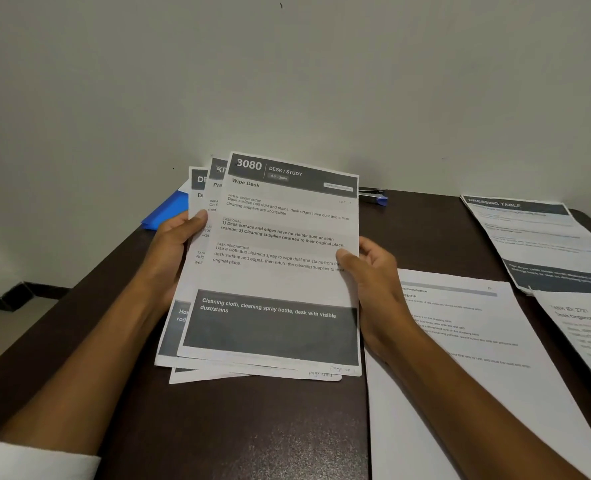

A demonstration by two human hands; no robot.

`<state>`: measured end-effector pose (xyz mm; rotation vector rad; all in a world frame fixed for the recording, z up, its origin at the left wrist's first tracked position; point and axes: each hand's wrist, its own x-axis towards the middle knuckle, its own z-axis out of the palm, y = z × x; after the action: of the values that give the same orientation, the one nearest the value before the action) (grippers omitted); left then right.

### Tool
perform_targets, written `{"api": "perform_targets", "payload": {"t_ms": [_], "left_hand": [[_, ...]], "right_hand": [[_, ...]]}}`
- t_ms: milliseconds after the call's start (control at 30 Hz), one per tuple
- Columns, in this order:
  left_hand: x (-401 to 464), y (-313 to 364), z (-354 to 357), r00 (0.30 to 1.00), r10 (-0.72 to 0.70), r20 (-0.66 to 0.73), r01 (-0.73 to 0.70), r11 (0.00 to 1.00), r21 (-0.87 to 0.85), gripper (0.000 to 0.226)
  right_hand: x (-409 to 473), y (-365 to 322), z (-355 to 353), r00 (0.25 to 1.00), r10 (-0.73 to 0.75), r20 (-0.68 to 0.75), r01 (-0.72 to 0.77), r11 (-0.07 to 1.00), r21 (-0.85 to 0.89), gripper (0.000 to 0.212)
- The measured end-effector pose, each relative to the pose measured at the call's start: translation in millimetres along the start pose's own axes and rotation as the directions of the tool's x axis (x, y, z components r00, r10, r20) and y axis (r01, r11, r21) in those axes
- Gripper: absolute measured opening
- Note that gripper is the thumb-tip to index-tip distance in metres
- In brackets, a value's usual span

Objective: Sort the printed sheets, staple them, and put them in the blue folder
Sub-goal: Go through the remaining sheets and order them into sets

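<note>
I hold a fanned stack of printed sheets (270, 271) upright above the dark desk (252, 427); the top sheet reads "3080 Desk / Study, Wipe Desk". My left hand (173, 251) grips the stack's left edge, thumb on the front. My right hand (373, 275) grips the right edge, thumb pressed on the top sheet. The blue folder (166, 211) lies behind the stack at the left, mostly hidden. A stapler (373, 195) with a blue tip peeks out behind the stack's upper right corner.
More printed sheets lie flat on the desk: a white one (460, 341) under my right forearm, a "Dressing Table" sheet (536, 237) at the far right, and another (588, 337) at the right edge. The wall stands right behind the desk.
</note>
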<state>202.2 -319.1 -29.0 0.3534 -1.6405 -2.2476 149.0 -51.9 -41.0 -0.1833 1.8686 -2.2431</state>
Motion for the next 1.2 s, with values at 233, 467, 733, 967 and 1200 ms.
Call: {"api": "perform_targets", "payload": {"t_ms": [233, 467, 733, 967, 1200], "left_hand": [[2.6, -3.5, -3.2, 0.998, 0.028, 0.047, -0.030, 0.999, 0.036, 0.032], [9.0, 1.0, -16.4, 0.998, 0.056, 0.019, -0.056, 0.998, 0.012, 0.032], [7.2, 7.0, -17.5, 0.998, 0.057, -0.005, -0.057, 0.995, -0.078, 0.030], [7.1, 6.2, -18.3, 0.999, 0.037, -0.007, -0.037, 0.995, -0.091, 0.042], [4.9, 1.6, -7.9, 0.999, 0.042, 0.001, -0.042, 0.997, -0.067, 0.033]], "right_hand": [[-1.9, -1.6, 1.0, 0.994, -0.106, -0.039, 0.105, 0.994, -0.025, 0.022], [33.2, -24.0, -47.7, 0.755, -0.288, -0.589, 0.402, 0.913, 0.070, 0.025], [38.9, -23.0, -80.0, 0.716, -0.187, -0.673, 0.368, 0.920, 0.136, 0.031], [23.0, -27.1, -51.0, 0.905, -0.194, -0.379, 0.222, 0.975, 0.030, 0.022], [-0.7, -19.2, -11.5, 0.984, -0.175, -0.013, 0.174, 0.982, -0.071, 0.023]]}}
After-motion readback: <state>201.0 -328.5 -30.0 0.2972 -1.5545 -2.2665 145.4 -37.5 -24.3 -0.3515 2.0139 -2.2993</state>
